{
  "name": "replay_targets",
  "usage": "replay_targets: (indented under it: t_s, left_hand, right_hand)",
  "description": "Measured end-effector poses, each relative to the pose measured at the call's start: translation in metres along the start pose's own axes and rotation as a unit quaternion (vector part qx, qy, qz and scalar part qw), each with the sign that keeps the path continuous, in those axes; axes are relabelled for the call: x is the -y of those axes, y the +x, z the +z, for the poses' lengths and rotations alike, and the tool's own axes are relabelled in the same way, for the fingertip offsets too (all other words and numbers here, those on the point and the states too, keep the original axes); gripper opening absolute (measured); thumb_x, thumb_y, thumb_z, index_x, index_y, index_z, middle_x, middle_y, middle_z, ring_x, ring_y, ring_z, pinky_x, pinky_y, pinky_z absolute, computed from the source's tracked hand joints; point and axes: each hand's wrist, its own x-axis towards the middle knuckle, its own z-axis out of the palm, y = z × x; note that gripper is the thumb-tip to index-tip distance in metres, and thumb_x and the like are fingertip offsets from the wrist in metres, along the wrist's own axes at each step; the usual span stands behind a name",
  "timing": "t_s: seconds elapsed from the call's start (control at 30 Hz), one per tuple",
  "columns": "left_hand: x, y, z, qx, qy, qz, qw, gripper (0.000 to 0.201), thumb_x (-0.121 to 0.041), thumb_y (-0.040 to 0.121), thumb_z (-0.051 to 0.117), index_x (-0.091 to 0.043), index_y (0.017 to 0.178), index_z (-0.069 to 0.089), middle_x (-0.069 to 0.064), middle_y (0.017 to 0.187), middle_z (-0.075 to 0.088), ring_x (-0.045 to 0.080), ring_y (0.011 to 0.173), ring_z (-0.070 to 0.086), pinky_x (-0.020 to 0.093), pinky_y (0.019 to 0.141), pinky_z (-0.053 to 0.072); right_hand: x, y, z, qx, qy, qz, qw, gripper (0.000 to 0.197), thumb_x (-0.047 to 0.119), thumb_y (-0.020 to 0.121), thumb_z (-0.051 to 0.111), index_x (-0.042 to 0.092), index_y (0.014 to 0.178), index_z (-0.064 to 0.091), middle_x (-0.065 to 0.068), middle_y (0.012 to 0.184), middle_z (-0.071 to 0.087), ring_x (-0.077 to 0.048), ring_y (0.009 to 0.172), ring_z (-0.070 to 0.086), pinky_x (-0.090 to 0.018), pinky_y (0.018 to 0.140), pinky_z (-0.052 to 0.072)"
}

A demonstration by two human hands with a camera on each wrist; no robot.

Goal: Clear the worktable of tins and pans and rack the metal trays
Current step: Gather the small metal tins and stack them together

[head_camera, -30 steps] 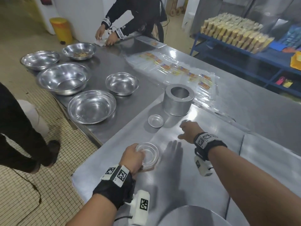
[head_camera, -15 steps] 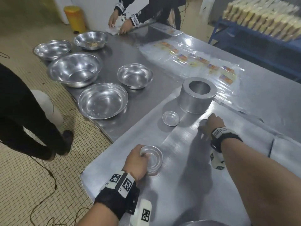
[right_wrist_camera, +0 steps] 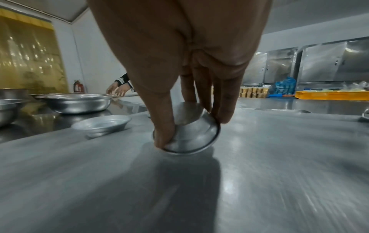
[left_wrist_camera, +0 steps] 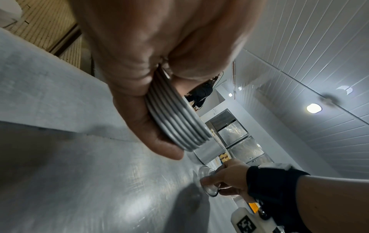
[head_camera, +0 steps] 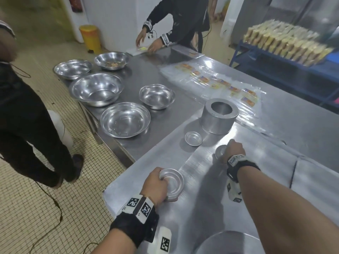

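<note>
My left hand (head_camera: 156, 184) grips a stack of several small round tins (head_camera: 173, 182) near the front left edge of the metal tray (head_camera: 201, 208); the left wrist view shows their nested rims (left_wrist_camera: 175, 121) between thumb and fingers. My right hand (head_camera: 233, 149) pinches one small tin (head_camera: 220, 151), tilted on its edge on the tray; in the right wrist view thumb and fingers clasp this tin (right_wrist_camera: 191, 135). Another small tin (head_camera: 193, 138) lies loose to its left, visible also as the low tin (right_wrist_camera: 101, 125). A tall ring-shaped pan (head_camera: 219, 116) stands behind.
Several large steel bowls (head_camera: 125, 119) sit on the left part of the table. Clear plastic bags (head_camera: 220, 85) lie at the back. One person stands at the left, another works at the far end. A round pan (head_camera: 229, 242) is at the near edge.
My right hand reached forward and pinched the small tin, tipping it up on edge. My left hand kept hold of the stack. The head view shifted.
</note>
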Motion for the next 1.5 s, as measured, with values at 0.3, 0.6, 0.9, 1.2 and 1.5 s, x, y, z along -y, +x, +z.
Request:
replay_targets:
  t_s: [0.3, 0.6, 0.9, 1.2, 1.5]
  left_hand:
    - [0.004, -0.027, -0.016, 0.0, -0.039, -0.035, 0.999, 0.024, -0.002, 0.082, 0.048, -0.018, 0.095, 0.062, 0.012, 0.095, 0.065, 0.034, 0.083, 0.066, 0.052, 0.065, 0.062]
    - [0.007, -0.031, -0.024, 0.027, -0.075, -0.019, 0.997, 0.047, -0.052, 0.07, 0.051, -0.011, 0.092, 0.062, 0.022, 0.107, 0.068, 0.04, 0.099, 0.066, 0.049, 0.089, 0.055]
    - [0.022, -0.011, -0.03, 0.047, -0.122, -0.005, 0.991, 0.072, -0.078, 0.057, 0.063, -0.018, 0.096, 0.073, 0.013, 0.112, 0.074, 0.033, 0.108, 0.069, 0.051, 0.097, 0.054]
    - [0.005, -0.043, -0.041, 0.069, -0.192, -0.031, 0.979, 0.032, 0.002, 0.085, 0.06, -0.004, 0.117, 0.059, 0.03, 0.111, 0.065, 0.046, 0.084, 0.071, 0.057, 0.065, 0.06]
    - [0.035, -0.004, -0.046, -0.001, -0.116, -0.005, 0.993, 0.034, -0.013, 0.061, 0.061, -0.015, 0.094, 0.065, 0.018, 0.101, 0.071, 0.041, 0.092, 0.07, 0.06, 0.078, 0.058]
  right_hand:
    - [0.032, -0.084, -0.051, -0.012, 0.079, -0.144, 0.986, 0.053, 0.038, 0.075, 0.075, 0.011, 0.118, 0.059, -0.009, 0.113, 0.064, -0.029, 0.104, 0.064, -0.027, 0.081, 0.052]
    - [0.047, -0.196, -0.065, 0.003, 0.217, -0.311, 0.925, 0.061, 0.034, 0.056, 0.093, 0.014, 0.099, 0.055, -0.004, 0.095, 0.064, -0.019, 0.085, 0.063, -0.028, 0.069, 0.053]
    - [0.038, -0.254, -0.045, 0.052, 0.309, -0.366, 0.876, 0.056, 0.024, 0.055, 0.094, 0.017, 0.098, 0.059, 0.003, 0.102, 0.067, -0.01, 0.092, 0.07, -0.031, 0.083, 0.06]
    - [0.041, -0.262, -0.027, 0.129, 0.321, -0.38, 0.858, 0.056, 0.018, 0.063, 0.092, 0.018, 0.108, 0.058, 0.001, 0.117, 0.068, -0.007, 0.105, 0.068, -0.028, 0.096, 0.055]
    - [0.057, -0.239, -0.038, 0.25, 0.243, -0.37, 0.861, 0.073, -0.001, 0.06, 0.093, 0.01, 0.125, 0.061, -0.003, 0.118, 0.07, -0.006, 0.107, 0.067, -0.017, 0.088, 0.054]
